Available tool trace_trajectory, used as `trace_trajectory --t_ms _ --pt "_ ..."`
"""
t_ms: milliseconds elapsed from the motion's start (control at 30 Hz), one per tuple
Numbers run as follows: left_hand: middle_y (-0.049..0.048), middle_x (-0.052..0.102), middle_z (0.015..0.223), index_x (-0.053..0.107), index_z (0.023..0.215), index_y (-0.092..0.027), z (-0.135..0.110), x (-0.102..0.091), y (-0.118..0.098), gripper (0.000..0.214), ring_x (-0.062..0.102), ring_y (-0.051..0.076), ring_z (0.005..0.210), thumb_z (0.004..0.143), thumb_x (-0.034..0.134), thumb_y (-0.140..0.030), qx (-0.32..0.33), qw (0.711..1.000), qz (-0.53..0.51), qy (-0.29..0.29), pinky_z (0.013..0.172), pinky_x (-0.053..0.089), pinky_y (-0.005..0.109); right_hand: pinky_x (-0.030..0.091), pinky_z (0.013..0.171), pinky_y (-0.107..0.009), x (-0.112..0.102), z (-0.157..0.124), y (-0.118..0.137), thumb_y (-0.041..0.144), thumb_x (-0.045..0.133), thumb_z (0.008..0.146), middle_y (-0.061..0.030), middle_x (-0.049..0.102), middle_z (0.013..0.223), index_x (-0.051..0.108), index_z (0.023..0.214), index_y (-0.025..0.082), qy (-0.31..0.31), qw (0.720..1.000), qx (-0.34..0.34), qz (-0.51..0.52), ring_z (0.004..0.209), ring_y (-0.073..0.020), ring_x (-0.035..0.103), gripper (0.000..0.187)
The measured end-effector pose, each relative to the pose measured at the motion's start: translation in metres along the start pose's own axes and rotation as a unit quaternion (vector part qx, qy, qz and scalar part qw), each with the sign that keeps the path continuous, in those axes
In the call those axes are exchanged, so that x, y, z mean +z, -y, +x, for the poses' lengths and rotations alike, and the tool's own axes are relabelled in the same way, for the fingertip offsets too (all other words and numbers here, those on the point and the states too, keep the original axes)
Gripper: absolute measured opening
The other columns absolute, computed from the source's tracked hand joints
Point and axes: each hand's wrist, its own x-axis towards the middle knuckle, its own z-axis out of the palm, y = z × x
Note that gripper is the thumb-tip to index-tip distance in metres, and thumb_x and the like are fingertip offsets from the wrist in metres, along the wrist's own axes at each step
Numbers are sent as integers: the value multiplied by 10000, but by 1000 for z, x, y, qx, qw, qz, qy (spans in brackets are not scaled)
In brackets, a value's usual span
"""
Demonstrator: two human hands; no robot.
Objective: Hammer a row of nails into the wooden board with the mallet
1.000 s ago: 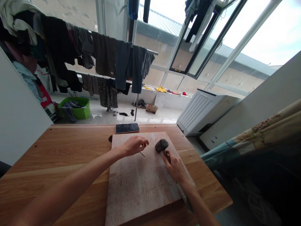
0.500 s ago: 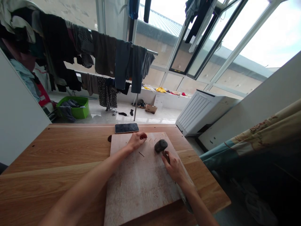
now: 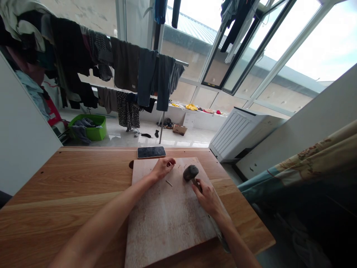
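A worn wooden board [image 3: 167,219] lies on a wooden table [image 3: 69,186]. My right hand [image 3: 208,197] is closed round the handle of a hammer whose dark head [image 3: 190,172] rests on the board's far right part. My left hand [image 3: 164,167] is near the board's far edge, fingers pinched together on something small I cannot make out. A loose nail [image 3: 169,182] lies on the board just below that hand. A few small nails [image 3: 180,166] stand in the board between the hand and the hammer head.
A dark phone [image 3: 151,152] lies flat on the table beyond the board. Past the table are a rack of hanging clothes [image 3: 134,74], a green basket [image 3: 92,128] on the floor and a white unit [image 3: 240,130] at the right. A patterned curtain [image 3: 306,163] hangs at the right.
My left hand has moved away from me towards the board's far edge and closed into a pinch. The hammer and my right hand have barely moved.
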Motion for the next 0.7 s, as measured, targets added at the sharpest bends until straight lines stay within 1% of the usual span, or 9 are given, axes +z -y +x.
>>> trace_trajectory --t_ms 67,167,233,300,367,500,633,700 --pt "18 713 747 719 837 -154 -1 0 0 126 635 127 664 802 599 -133 6 1000 10 2 686 517 224 438 714 -310 0 0 2 403 444 937 -82 745 852 646 1152 177 -3 1000 -3 0 831 -260 701 372" --pt "21 716 757 717 835 -155 -3 0 0 136 637 130 680 806 589 -121 22 999 24 10 694 512 227 430 659 -296 0 2 7 410 444 938 -57 723 759 648 1147 182 -7 1000 3 4 706 -236 688 371" --pt "24 719 774 714 893 -153 -3 0 0 170 640 129 679 794 586 -104 20 999 24 15 687 510 227 417 622 -285 -1 5 14 416 447 938 -39 706 719 648 1142 188 -11 1000 4 10 629 -218 667 366" --pt "24 720 782 698 979 -146 -3 0 -1 248 647 130 676 768 587 -79 8 1000 15 18 684 510 226 401 599 -275 -3 10 23 416 452 938 -29 698 704 652 1123 196 -21 1000 -4 14 598 -206 653 350" --pt "20 719 783 676 1026 -142 -3 0 0 304 660 135 690 746 588 -64 -4 1000 5 16 696 512 229 391 597 -270 -3 17 33 411 454 942 -29 698 703 660 1091 200 -37 999 -22 16 610 -202 651 331" --pt "-1 703 765 645 1033 -154 -1 0 1 315 645 124 665 736 586 -67 -7 1000 -13 23 666 503 225 390 630 -276 0 31 50 364 476 943 -45 713 749 658 1071 201 -63 996 -60 8 685 -215 661 275" --pt "-6 686 774 619 1042 -153 0 -7 0 326 626 115 655 733 578 -55 -9 999 -26 47 637 494 214 379 624 -286 5 39 58 334 487 946 -58 712 752 661 1030 203 -37 997 -67 -9 703 -227 663 233" --pt "7 682 802 620 1012 -152 -3 -15 -4 277 634 126 684 750 578 -71 -4 999 7 53 654 504 226 380 634 -288 7 40 59 334 483 952 -61 717 773 658 1032 207 -37 997 -65 -13 726 -231 668 231"
